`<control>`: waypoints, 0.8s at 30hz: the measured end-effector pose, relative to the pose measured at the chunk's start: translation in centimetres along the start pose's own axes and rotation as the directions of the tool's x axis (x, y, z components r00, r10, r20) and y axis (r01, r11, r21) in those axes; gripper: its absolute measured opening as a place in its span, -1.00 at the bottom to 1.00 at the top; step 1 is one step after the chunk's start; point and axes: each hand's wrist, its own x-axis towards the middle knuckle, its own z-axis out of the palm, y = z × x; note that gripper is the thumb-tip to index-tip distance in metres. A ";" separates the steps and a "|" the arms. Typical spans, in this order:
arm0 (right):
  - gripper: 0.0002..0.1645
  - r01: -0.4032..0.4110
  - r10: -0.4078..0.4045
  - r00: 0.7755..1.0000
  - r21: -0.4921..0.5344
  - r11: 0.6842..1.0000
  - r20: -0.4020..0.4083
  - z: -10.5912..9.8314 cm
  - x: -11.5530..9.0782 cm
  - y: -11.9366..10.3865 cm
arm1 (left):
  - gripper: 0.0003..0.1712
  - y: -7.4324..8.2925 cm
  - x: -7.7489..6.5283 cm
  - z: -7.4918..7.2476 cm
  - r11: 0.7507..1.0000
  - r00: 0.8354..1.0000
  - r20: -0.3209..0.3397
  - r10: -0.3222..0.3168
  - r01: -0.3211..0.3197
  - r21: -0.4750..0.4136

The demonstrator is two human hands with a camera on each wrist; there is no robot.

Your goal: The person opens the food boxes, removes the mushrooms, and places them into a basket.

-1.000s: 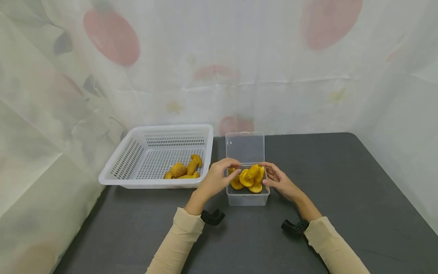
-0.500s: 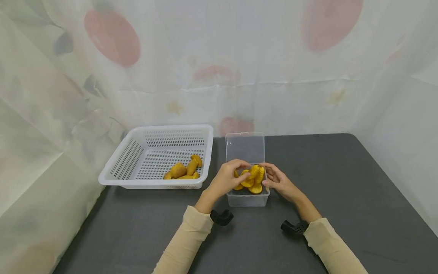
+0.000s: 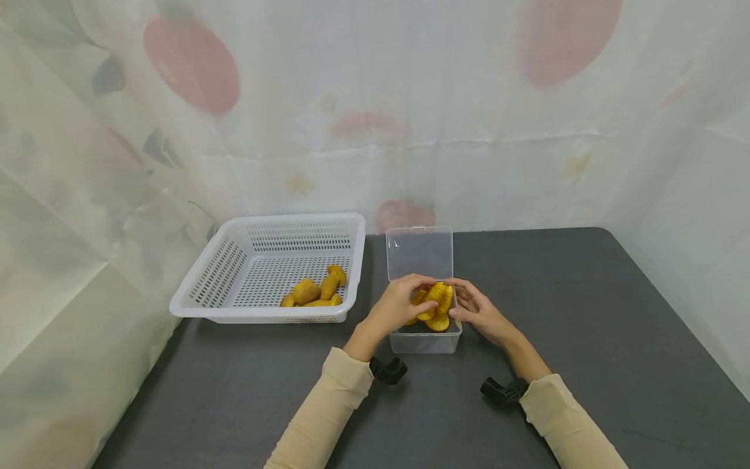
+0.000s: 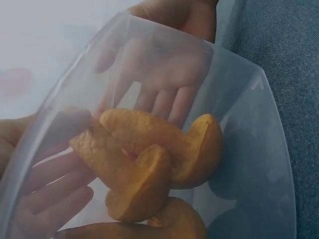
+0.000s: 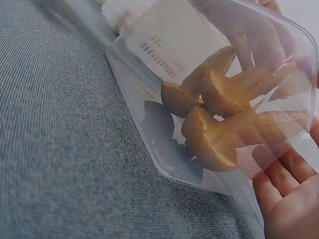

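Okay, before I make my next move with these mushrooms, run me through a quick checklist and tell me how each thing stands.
1. Lid open: ok; it stands up at the far side of the clear container.
2. Container resting on the table: ok.
3. Left hand on a mushroom: ok; thumb and fingers lie on either side of it.
4. Right hand steadying the container: cannot tell; it is at the right edge, but firmness doesn't show.
5. Room to close the lid: not ok; the left hand is over the container.
6. White basket emptied: not ok; several mushrooms lie in it.
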 end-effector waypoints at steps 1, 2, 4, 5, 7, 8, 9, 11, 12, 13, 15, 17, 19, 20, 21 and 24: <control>-0.35 -0.002 0.002 1.000 -0.001 1.000 -0.001 0.0 0.0 0.0 | -0.55 0.0 0.0 0.0 1.000 1.000 0.004 -0.005 0.005 0.004; -0.35 -0.007 0.007 1.000 -0.001 1.000 -0.002 0.0 0.0 -0.1 | -0.54 0.0 0.0 0.1 1.000 1.000 0.006 -0.011 0.011 0.005; -0.34 -0.016 0.016 1.000 -0.001 1.000 -0.008 0.1 -0.1 -0.2 | -0.54 0.0 0.0 0.1 1.000 1.000 0.009 -0.016 0.016 0.010; -0.33 -0.021 0.021 1.000 -0.003 1.000 -0.011 0.1 -0.1 -0.3 | -0.54 0.0 0.0 0.1 1.000 1.000 0.010 -0.018 0.018 0.013; -0.32 -0.033 0.033 0.999 -0.002 0.999 -0.017 0.2 -0.1 -0.4 | -0.54 0.0 0.0 0.1 1.000 1.000 0.009 -0.015 0.015 0.020; -0.32 -0.037 0.037 0.999 -0.003 0.999 -0.020 0.2 -0.1 -0.5 | -0.54 0.0 0.0 0.2 1.000 1.000 0.007 -0.010 0.010 0.024; -0.31 -0.039 0.039 0.999 -0.004 0.999 -0.022 0.2 -0.1 -0.5 | -0.55 0.0 0.0 0.2 1.000 1.000 0.006 -0.004 0.004 0.029; -0.31 -0.045 0.044 0.999 -0.006 0.999 -0.024 0.2 -0.1 -0.6 | -0.55 0.1 0.0 0.1 0.999 1.000 -0.002 0.004 -0.004 0.034; -0.31 -0.046 0.046 0.999 -0.009 0.999 -0.025 0.2 -0.1 -0.6 | -0.55 0.1 0.0 0.1 0.999 1.000 -0.007 0.008 -0.008 0.035; -0.31 -0.047 0.047 0.999 -0.011 0.999 -0.025 0.2 -0.1 -0.6 | -0.56 0.1 -0.1 0.1 0.999 1.000 -0.012 0.012 -0.012 0.035; -0.31 -0.048 0.047 0.999 -0.013 0.999 -0.026 0.2 -0.1 -0.6 | -0.56 0.2 -0.1 0.0 0.999 1.000 -0.023 0.017 -0.017 0.029; -0.32 -0.047 0.046 0.999 -0.014 0.999 -0.025 0.2 -0.1 -0.5 | -0.56 0.3 -0.2 -0.1 1.000 0.999 -0.035 0.021 -0.020 0.020; -0.33 -0.043 0.043 0.999 -0.014 0.999 -0.024 0.1 -0.1 -0.5 | -0.56 0.5 -0.3 -0.3 1.000 0.999 -0.044 0.024 -0.024 0.015; -0.33 -0.042 0.042 0.999 -0.014 0.999 -0.023 0.1 -0.1 -0.4 | -0.55 0.5 -0.3 -0.4 1.000 0.998 -0.049 0.025 -0.025 0.010; -0.33 -0.043 0.043 0.999 -0.014 0.999 -0.022 0.1 -0.1 -0.4 | -0.55 0.6 -0.4 -0.5 1.000 0.998 -0.055 0.027 -0.027 0.006; -0.32 -0.049 0.048 0.999 -0.025 0.998 -0.024 0.1 -0.1 -0.4 | -0.54 0.9 -0.5 -0.8 1.000 0.997 -0.076 0.031 -0.031 -0.001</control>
